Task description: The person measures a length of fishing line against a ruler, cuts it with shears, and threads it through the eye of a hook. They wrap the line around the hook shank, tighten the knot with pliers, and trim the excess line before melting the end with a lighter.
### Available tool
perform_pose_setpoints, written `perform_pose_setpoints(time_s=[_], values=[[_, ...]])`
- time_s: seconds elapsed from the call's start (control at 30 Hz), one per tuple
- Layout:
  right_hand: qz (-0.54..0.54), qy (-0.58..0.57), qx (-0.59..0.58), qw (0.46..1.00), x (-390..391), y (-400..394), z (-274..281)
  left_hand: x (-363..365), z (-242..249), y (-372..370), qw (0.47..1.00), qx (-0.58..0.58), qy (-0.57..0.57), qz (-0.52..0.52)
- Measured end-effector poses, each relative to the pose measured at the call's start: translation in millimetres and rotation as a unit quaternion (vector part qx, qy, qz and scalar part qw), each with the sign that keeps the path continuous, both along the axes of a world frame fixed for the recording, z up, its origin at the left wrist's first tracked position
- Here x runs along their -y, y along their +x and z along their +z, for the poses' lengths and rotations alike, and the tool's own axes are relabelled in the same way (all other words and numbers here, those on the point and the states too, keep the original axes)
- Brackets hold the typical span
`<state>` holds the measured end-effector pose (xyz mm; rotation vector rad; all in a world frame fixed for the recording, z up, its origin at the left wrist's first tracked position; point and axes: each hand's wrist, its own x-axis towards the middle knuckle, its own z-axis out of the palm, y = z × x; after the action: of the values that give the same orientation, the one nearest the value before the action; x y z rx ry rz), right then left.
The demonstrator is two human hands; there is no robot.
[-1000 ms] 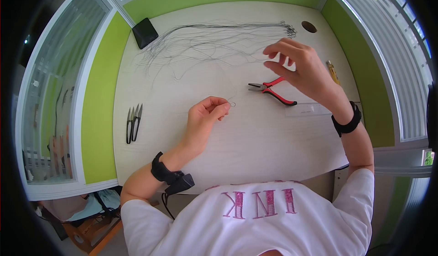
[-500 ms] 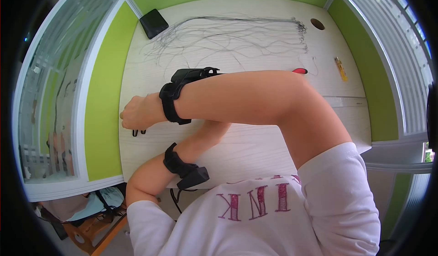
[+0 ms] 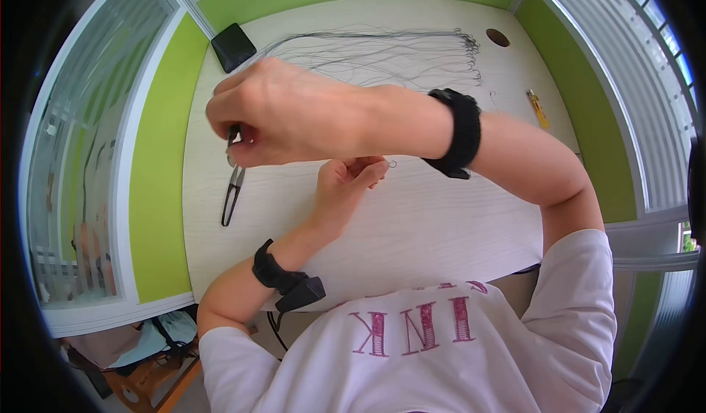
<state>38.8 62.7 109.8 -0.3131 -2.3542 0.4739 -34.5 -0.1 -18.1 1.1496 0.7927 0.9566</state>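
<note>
My left hand [image 3: 351,180] is closed in a pinch over the middle of the table. A small curved hook [image 3: 393,164] sticks out past its fingertips. My right hand [image 3: 261,115] is raised at the left, its fingers curled round a small tool [image 3: 234,132] with a black part and a metal tip. Most of that tool is hidden in the fist. Just below the right hand, black-handled thread snips [image 3: 233,196] lie on the tabletop. The right forearm crosses above the left fingers.
Many thin dark lines with hooked ends [image 3: 468,45] are spread over the back of the table [image 3: 434,229]. A black box-like object [image 3: 233,47] lies at the back left corner, and a yellow cutter [image 3: 538,108] at the right. Green panels [image 3: 160,170] enclose the table.
My right hand has risen and moved away from the left edge, exposing the snips. My left hand has come into view from under the right forearm. The red object is no longer visible.
</note>
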Motion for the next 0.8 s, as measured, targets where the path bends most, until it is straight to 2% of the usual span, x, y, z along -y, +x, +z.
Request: perform_pose_setpoints(time_s=[0.03,0.07,0.1,0.17,0.2,0.23,0.27,0.33,0.37,0.43,0.5,0.57,0.6,0.63,0.7,0.73,0.8], values=[[-0.061,-0.113,-0.031,0.991,10.3,37.5,9.1,1.1,3.9,2.8,1.000,0.006,-0.021,0.017],[-0.102,-0.241,-0.107,0.959,18.3,69.8,7.3,1.0,5.5,2.8,1.000,0.009,-0.023,0.014],[-0.132,-0.366,-0.194,0.900,29.9,99.9,4.8,1.8,6.9,2.4,1.000,0.010,-0.023,0.013],[-0.150,-0.494,-0.350,0.782,46.4,148.4,-25.1,1.5,9.0,4.8,1.000,-0.001,-0.020,0.020],[-0.154,-0.540,-0.392,0.728,59.0,164.8,-40.6,0.7,11.4,7.4,1.000,0.001,-0.020,0.017],[-0.158,-0.583,-0.432,0.670,71.9,175.1,-53.2,0.9,15.1,10.1,1.000,0.003,-0.014,0.019],[-0.161,-0.583,-0.432,0.668,82.7,180.2,-61.1,2.5,19.5,13.6,1.000,0.005,-0.010,0.021],[-0.082,-0.680,-0.486,0.543,102.9,185.6,-64.7,4.6,32.3,21.9,1.000,0.015,-0.011,0.006],[-0.086,-0.679,-0.488,0.542,110.3,184.4,-58.7,4.8,40.8,24.4,1.000,0.022,-0.007,-0.006],[-0.001,-0.710,-0.464,0.531,119.4,172.7,-41.7,5.0,55.9,29.3,0.998,0.043,-0.031,-0.015],[0.035,-0.707,-0.454,0.542,119.4,165.2,-29.1,3.3,69.0,34.1,0.996,0.064,-0.052,-0.026],[0.100,-0.709,-0.392,0.577,117.3,155.8,-23.3,4.0,71.9,33.4,0.992,0.096,-0.083,-0.017],[0.050,-0.698,-0.363,0.616,114.7,153.3,-21.4,3.0,72.0,33.2,0.992,0.094,-0.083,-0.019],[0.051,-0.697,-0.365,0.615,111.8,150.2,-20.5,2.4,70.5,32.2,0.991,0.096,-0.089,-0.016],[-0.090,-0.583,-0.312,0.744,107.4,145.2,-19.5,1.8,65.5,28.7,0.990,0.098,-0.097,-0.010],[-0.088,-0.585,-0.312,0.744,105.6,146.2,-22.6,0.4,61.1,25.7,0.990,0.101,-0.100,-0.014],[-0.190,-0.532,-0.200,0.801,102.8,155.0,-30.8,-2.5,54.4,23.1,0.989,0.104,-0.105,-0.015]])
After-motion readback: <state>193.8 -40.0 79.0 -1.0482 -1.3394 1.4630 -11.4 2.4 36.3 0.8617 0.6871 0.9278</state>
